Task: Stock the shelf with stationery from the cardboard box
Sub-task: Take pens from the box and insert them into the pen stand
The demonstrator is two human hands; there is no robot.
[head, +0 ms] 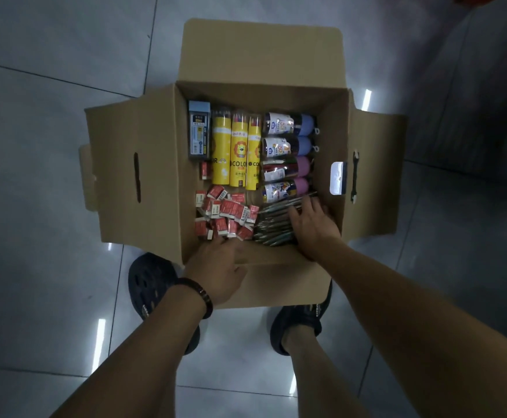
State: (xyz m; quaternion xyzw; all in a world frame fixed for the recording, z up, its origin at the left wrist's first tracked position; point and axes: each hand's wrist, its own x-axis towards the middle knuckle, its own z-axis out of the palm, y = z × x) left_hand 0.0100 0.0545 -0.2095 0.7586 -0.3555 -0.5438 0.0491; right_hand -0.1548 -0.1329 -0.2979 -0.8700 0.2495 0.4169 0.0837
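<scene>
Head view looks down into an open cardboard box [156, 176] on a tiled floor [50, 146]. At its near left edge, the left hand [216, 267] reaches in, fingers loosely extended toward a heap of small red-and-white packets [228, 212], possibly erasers. Behind them lie a grey-blue carton [199, 131] and three yellow coloured-pencil tubes [238, 152]. Further right, four clear tubes with purple and pink caps [285, 152] lie stacked. In the near right corner, the right hand [314, 221] rests flat, fingers spread, on a bundle of pens [273, 221].
</scene>
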